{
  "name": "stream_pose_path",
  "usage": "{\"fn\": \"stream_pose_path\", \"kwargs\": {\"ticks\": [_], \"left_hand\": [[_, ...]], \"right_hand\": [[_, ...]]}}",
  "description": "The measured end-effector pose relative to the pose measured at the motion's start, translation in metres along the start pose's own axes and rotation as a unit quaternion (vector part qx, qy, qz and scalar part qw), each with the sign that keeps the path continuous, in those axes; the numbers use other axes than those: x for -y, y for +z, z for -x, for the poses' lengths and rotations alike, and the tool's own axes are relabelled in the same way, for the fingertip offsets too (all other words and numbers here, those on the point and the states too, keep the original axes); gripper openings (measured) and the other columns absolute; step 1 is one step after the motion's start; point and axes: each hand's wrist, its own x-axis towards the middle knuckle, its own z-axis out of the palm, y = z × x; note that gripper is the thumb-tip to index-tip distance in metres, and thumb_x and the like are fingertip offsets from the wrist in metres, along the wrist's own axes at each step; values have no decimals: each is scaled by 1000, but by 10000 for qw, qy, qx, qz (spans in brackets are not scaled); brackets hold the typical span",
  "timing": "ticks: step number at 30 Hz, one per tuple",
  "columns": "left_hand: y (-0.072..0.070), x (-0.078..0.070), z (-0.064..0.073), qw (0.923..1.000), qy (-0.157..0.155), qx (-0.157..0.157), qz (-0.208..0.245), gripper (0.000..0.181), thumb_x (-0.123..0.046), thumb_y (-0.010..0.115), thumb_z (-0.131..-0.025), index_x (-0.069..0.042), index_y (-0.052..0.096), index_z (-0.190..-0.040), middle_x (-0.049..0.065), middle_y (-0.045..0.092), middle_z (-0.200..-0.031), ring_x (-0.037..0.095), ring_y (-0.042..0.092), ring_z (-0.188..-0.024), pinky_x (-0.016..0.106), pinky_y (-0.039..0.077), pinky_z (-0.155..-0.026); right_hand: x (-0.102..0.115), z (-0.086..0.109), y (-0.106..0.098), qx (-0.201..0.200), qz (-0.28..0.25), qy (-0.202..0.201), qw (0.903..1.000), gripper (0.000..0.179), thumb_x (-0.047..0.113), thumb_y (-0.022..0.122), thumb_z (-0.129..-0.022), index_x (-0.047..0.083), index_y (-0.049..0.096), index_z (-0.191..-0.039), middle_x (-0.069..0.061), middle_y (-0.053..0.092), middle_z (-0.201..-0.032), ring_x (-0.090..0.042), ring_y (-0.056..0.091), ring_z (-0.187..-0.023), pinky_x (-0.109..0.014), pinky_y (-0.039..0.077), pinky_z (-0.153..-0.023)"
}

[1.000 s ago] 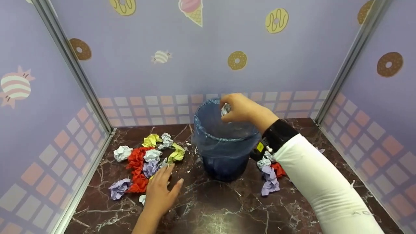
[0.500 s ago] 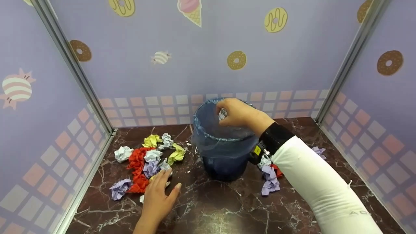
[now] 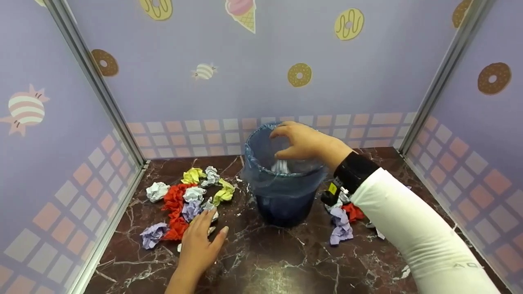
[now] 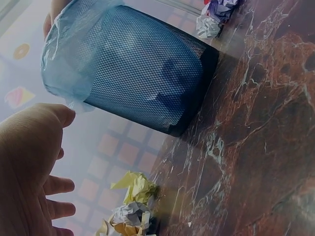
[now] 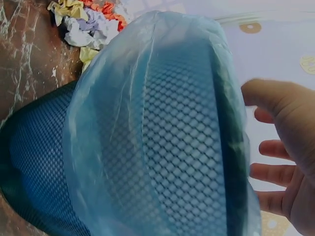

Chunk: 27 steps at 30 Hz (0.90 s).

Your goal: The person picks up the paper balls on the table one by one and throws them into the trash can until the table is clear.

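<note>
My right hand point(image 3: 304, 142) is over the mouth of a blue mesh wastebasket point(image 3: 284, 208) lined with a thin plastic bag point(image 5: 142, 98). Its thumb and fingers are spread apart, with nothing between them. Below them a blurred white crumpled paper ball point(image 3: 280, 166) is dropping inside the rim. My left hand point(image 3: 200, 243) stays low at the near side of the left pile, fingers loosely extended. It partly covers some balls there; whether it touches any I cannot tell. That pile has red point(image 3: 175, 200), yellow point(image 3: 224, 192), purple point(image 3: 153, 235) and white point(image 3: 157, 191) crumpled paper.
Right of the wastebasket lie a purple paper ball point(image 3: 341, 226), a red one point(image 3: 353, 212) and white ones, partly hidden by my right forearm. Patterned panels point(image 3: 192, 94) enclose the dark marble-look tabletop point(image 3: 273, 265) at the back and both sides.
My right hand held the white paper ball over the wastebasket; its fingers have since parted and the ball has fallen away below them. My left hand has barely moved.
</note>
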Motion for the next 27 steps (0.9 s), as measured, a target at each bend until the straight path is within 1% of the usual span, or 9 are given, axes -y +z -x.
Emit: {"fn": "stream_pose_path", "kwargs": {"ticks": [4,6,10,14,16,18,21,24,27], "left_hand": [[-2,-5,-2,9999,50,58,-108,71,-45,71,-93,-20,47,-155,18,44,-161,48,39,-148,72,31,-116],[-4,-9,-3,9997,133,104,-156,72,-47,70,-94,-22,45,-156,17,42,-163,49,38,-148,73,30,-116],[-5,-18,-5,9989,354,169,-272,71,-48,69,-94,-23,45,-156,16,42,-163,47,41,-147,73,31,-115],[-1,-30,-2,9976,516,302,-341,72,-49,70,-93,-25,45,-156,14,42,-163,45,42,-147,73,32,-115],[2,-37,1,9970,582,395,-337,73,-49,69,-93,-26,44,-157,13,41,-164,44,41,-148,74,31,-115],[7,-44,4,9958,725,458,-329,72,-51,68,-93,-26,44,-156,13,41,-163,44,41,-148,73,32,-115],[14,-57,9,9933,912,634,-325,72,-53,66,-94,-26,44,-157,12,40,-164,44,41,-148,71,33,-116],[22,-71,13,9894,1124,866,-295,71,-56,63,-96,-25,43,-157,12,38,-165,44,41,-148,69,34,-117],[32,-85,18,9840,1364,1112,-259,71,-57,58,-97,-25,41,-158,12,37,-165,43,40,-149,68,35,-117]], "right_hand": [[-3,8,-9,152,226,71,9996,59,45,68,-94,15,58,-144,-13,50,-155,-34,40,-150,-50,32,-125],[-6,14,-15,187,371,131,9990,62,49,67,-95,16,57,-146,-12,48,-157,-34,39,-151,-51,32,-125],[-13,30,-29,153,679,178,9974,65,53,66,-94,17,55,-148,-13,48,-156,-36,43,-147,-55,35,-122],[-26,49,-42,168,949,445,9943,69,57,65,-94,17,53,-150,-16,44,-159,-41,41,-148,-61,34,-120],[-35,59,-47,218,1039,651,9922,71,58,63,-95,17,51,-151,-17,41,-162,-43,38,-149,-64,32,-120],[-46,68,-51,198,1093,834,9903,71,58,62,-96,16,50,-152,-18,40,-162,-44,37,-149,-66,32,-119],[-64,84,-58,135,1131,1133,9870,70,57,61,-97,15,50,-151,-20,40,-161,-47,37,-147,-69,32,-118],[-85,100,-65,29,1115,1418,9836,69,55,63,-97,13,50,-151,-22,41,-160,-50,37,-145,-71,31,-116],[-108,118,-72,-23,1070,1679,9800,72,53,65,-96,10,49,-151,-26,40,-159,-53,37,-144,-73,29,-116]]}}
